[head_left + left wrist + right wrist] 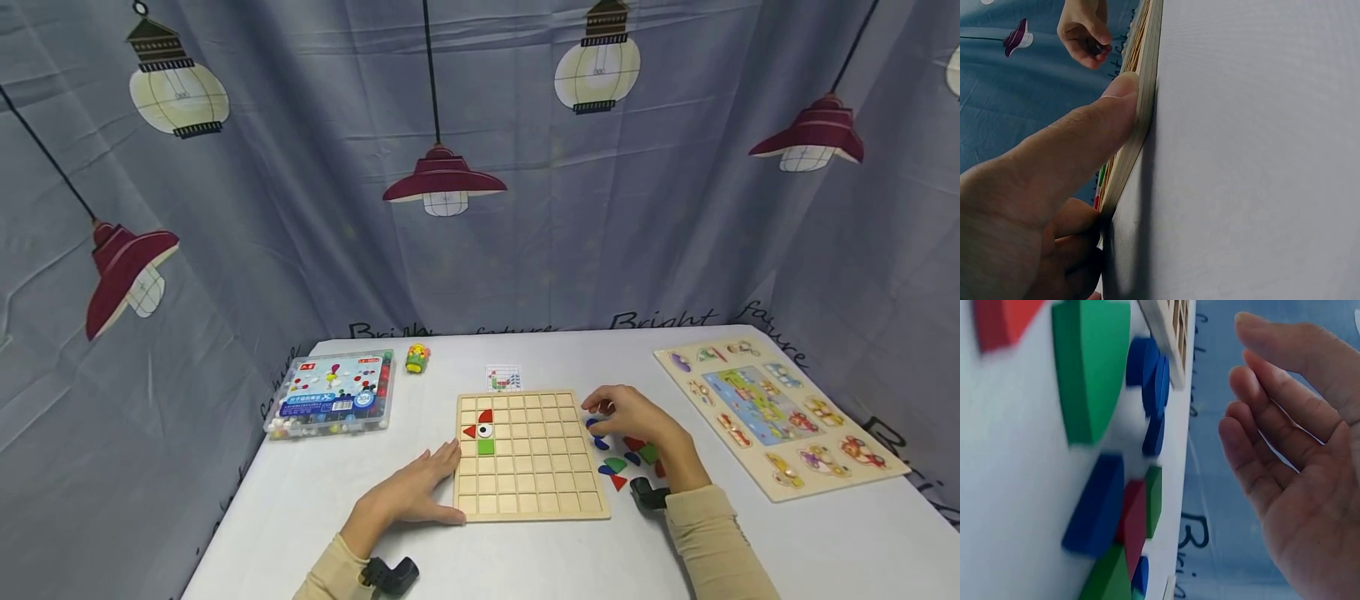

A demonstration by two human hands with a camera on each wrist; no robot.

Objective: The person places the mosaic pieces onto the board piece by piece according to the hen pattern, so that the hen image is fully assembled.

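A wooden grid board (536, 481) lies mid-table. My left hand (418, 490) rests against its left side, fingers fairly straight, and the thumb (1124, 94) touches the front edge. Inside the upper left cells sit a red quarter-round piece (486, 415), a red triangle (469, 431), a round eye piece (485, 430) and a green square (486, 447). Just off the board's right edge, my right hand (637, 415) hovers with loosely bent fingers. Nothing shows between its thumb and fingers in the right wrist view. Below it are blue pieces (1155, 378) and a green rounded piece (1091, 369).
Behind the board lies a small picture card (502, 377). A clear box of coloured beads (330, 396) and a small toy figure (417, 358) stand at back left. To the right is a wooden picture puzzle (780, 417). Several loose red, green and blue pieces surround the right wrist.
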